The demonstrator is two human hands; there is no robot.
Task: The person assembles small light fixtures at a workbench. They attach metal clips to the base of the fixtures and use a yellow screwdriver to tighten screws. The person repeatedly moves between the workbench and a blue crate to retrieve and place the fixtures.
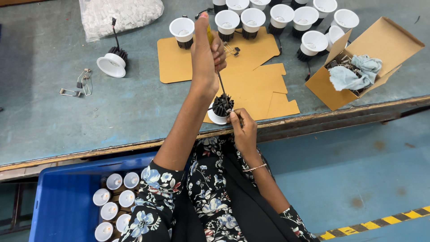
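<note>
My left hand (pixel 204 56) is raised over the table, gripping a screwdriver (pixel 221 85) with a yellow handle. Its thin shaft points down to a small downlight (pixel 219 109) with a black finned heat sink and a white rim. The downlight lies on a flat cardboard sheet (pixel 257 85) near the table's front edge. My right hand (pixel 243 129) rests at the downlight's right side, fingers pinched on a small metal clip where the screwdriver tip meets the lamp.
Several white downlights (pixel 253 20) stand in rows at the back. An open cardboard box (pixel 329 87) holds a blue cloth and metal clips. A bag of white parts (pixel 121 13), one downlight (pixel 113 64) and loose spring clips (pixel 83 83) lie left. A blue crate (pixel 67 197) holds downlights.
</note>
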